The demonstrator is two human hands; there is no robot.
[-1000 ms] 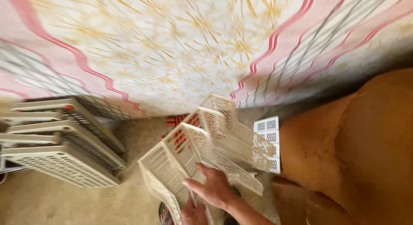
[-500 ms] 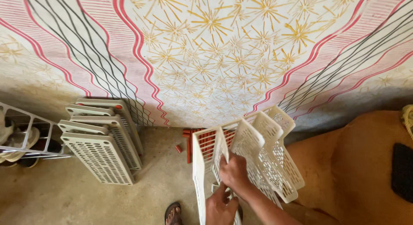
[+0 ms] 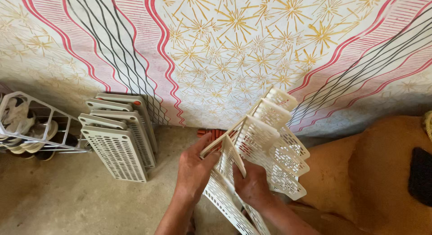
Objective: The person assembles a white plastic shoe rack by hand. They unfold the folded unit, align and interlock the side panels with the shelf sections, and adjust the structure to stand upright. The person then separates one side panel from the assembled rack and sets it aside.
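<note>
Perforated white panels [image 3: 270,145] look like matt plastic; floor [image 3: 58,194] seems rough concrete.

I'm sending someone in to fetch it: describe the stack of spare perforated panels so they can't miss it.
Start at the big patterned cloth hung across the back. At its foot, left of the two hands, a stack of cream perforated panels stands on the concrete floor, leaning on the cloth. Unlike the wire shoe rack beside it, it is flat slotted plastic.

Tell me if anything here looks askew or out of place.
Yes: the white slotted panels in the left hand and right hand fan out at uneven angles, unlike the neat stack of panels leaning by the patterned cloth.
</note>
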